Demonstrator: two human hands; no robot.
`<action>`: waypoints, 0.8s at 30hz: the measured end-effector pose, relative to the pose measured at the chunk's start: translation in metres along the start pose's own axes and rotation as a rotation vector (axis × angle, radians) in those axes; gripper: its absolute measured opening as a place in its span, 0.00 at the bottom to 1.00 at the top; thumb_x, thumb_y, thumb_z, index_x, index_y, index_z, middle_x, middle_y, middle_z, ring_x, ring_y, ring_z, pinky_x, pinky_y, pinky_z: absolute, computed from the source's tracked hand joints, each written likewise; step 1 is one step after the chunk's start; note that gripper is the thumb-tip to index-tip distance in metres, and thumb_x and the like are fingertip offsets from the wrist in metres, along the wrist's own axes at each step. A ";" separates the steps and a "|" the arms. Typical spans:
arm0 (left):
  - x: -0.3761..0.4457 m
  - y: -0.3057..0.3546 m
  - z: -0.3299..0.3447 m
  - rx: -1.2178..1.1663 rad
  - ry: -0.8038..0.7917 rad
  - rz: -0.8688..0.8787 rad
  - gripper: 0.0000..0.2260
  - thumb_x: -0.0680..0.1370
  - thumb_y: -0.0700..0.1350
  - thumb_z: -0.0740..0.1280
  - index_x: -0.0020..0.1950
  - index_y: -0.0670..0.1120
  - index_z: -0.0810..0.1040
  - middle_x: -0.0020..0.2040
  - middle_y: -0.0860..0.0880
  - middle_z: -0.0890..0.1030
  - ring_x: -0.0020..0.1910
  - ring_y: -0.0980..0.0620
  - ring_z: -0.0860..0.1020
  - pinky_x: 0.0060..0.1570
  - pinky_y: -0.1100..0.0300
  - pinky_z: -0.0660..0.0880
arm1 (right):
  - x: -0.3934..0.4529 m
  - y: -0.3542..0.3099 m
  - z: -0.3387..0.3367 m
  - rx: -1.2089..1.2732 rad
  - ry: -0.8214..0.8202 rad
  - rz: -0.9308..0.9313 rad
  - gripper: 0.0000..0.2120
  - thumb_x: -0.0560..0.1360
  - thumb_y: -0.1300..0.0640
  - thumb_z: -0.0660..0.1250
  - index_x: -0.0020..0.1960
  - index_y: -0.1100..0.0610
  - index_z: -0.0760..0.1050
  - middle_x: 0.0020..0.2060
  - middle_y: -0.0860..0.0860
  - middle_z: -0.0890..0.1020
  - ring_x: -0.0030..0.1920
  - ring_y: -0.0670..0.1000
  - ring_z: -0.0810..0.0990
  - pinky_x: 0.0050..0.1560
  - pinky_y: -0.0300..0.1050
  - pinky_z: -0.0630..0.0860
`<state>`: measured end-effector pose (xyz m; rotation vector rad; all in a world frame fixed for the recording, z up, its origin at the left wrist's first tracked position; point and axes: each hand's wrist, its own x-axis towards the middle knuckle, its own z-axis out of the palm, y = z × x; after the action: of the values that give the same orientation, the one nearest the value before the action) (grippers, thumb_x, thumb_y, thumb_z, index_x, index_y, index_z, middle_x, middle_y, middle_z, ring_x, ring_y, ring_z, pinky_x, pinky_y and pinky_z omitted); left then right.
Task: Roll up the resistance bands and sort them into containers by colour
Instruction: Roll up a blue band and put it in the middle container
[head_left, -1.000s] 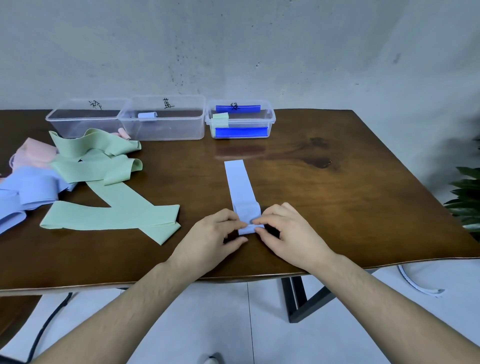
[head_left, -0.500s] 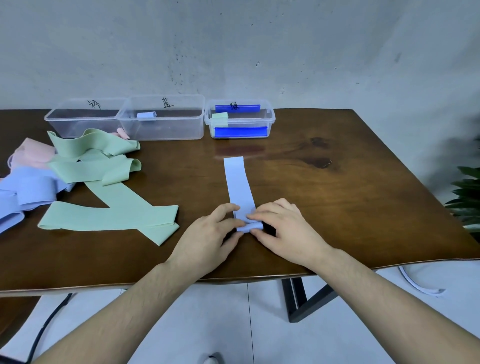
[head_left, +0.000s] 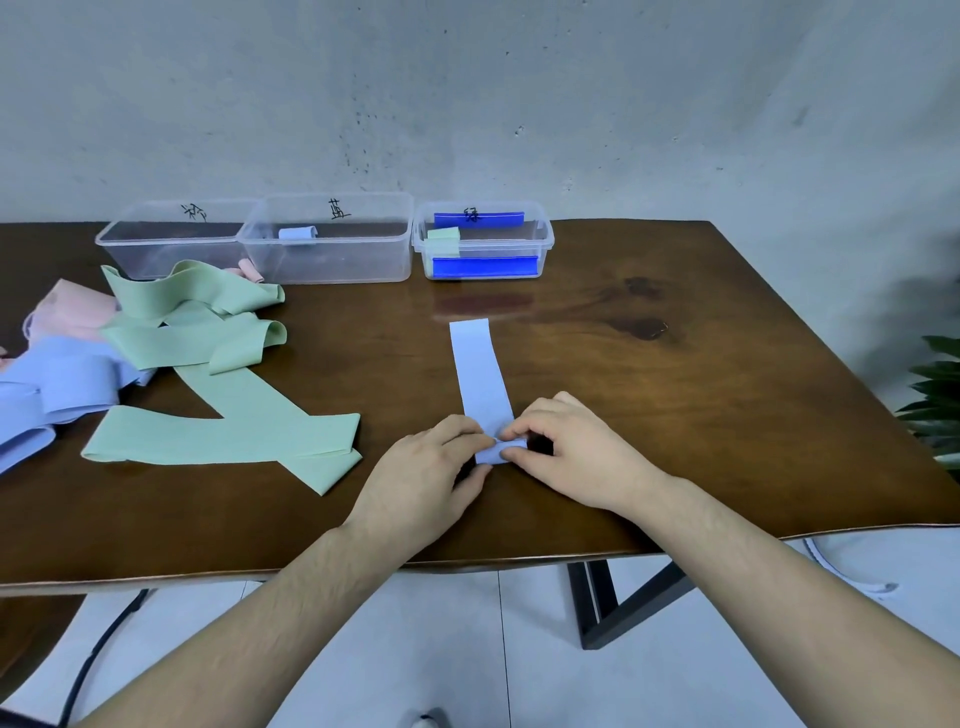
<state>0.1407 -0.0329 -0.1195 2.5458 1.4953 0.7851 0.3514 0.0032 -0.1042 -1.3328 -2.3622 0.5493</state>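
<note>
While both hands pinch its rolled near end, blue band (head_left: 480, 379) lies flat mid-table (head_left: 675, 415). Left hand (head_left: 426, 478) and right hand (head_left: 569, 449) fingers curled on roll. Three bins (head_left: 332, 239) at back.

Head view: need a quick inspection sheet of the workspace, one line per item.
Surface: dark wooden table, some glare near the bins.
Job's things: light blue band flat, near end rolled; loose green bands, blue bands and pink bands piled at left; three clear containers at the back: left container looks empty, middle container holds a blue roll, right container a green roll.
Clutter: pink roll on the table by the bins.
Grippers: left hand and right hand pinch the roll.
Cables: black cable on the floor, left.
Surroundings: grey wall, tiled floor, plant at right.
</note>
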 end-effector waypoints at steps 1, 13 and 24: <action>0.000 0.000 0.000 -0.003 -0.003 -0.004 0.10 0.77 0.45 0.71 0.58 0.47 0.83 0.56 0.53 0.79 0.43 0.53 0.81 0.43 0.57 0.80 | 0.001 0.000 0.000 0.005 -0.005 0.000 0.10 0.79 0.48 0.68 0.59 0.47 0.81 0.50 0.40 0.79 0.53 0.42 0.70 0.55 0.36 0.69; 0.000 0.000 0.001 0.093 0.031 0.029 0.11 0.80 0.47 0.67 0.61 0.50 0.81 0.50 0.53 0.83 0.40 0.51 0.78 0.39 0.53 0.78 | 0.002 0.002 0.000 0.068 0.081 -0.045 0.10 0.78 0.49 0.70 0.59 0.44 0.80 0.47 0.39 0.79 0.52 0.44 0.71 0.54 0.41 0.72; 0.007 -0.001 0.001 0.049 0.001 -0.021 0.12 0.80 0.46 0.66 0.63 0.47 0.81 0.53 0.51 0.77 0.42 0.50 0.78 0.38 0.55 0.78 | 0.002 0.006 0.001 -0.082 0.079 -0.104 0.13 0.80 0.48 0.67 0.63 0.47 0.81 0.50 0.40 0.74 0.52 0.43 0.67 0.59 0.40 0.68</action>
<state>0.1430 -0.0264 -0.1177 2.5602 1.5583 0.7570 0.3543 0.0078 -0.1078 -1.2335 -2.3961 0.3669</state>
